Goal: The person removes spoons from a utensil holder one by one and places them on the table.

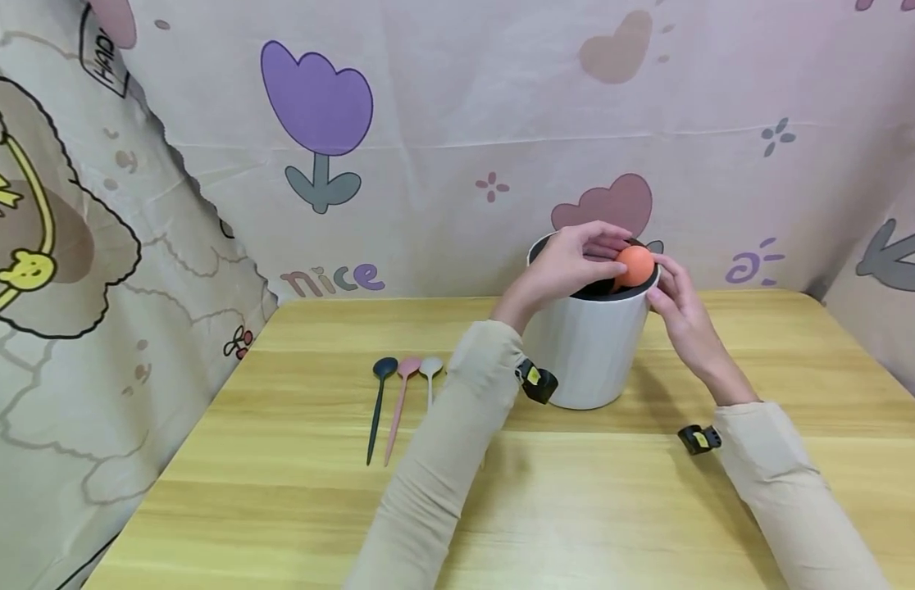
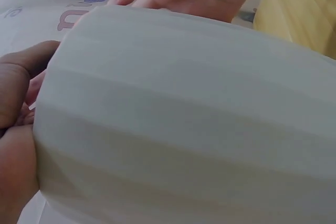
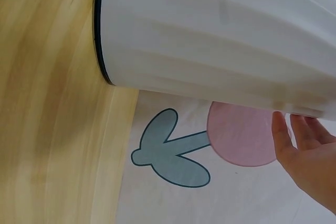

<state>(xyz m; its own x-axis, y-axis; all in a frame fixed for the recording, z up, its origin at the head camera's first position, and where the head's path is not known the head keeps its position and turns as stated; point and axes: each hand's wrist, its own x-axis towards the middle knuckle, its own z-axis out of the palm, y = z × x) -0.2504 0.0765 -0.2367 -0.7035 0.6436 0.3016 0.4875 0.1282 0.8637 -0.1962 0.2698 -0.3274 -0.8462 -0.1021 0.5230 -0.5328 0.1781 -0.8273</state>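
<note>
A tall white bin with a dark inner lining stands upright toward the back of the table. An orange ball shows at its mouth, with more orange just below it. My left hand reaches over the rim from the left, and its thumb and fingers pinch the ball from the left side. On the opposite side, my right hand grips the bin near the rim, thumb in front. In the right wrist view its fingertips touch the bin's ribbed wall. The inside of the bin is mostly hidden.
Left of the bin, a dark spoon, a pink spoon and a white spoon lie side by side on the wooden table. The left sleeve partly covers the white one. A patterned curtain hangs behind.
</note>
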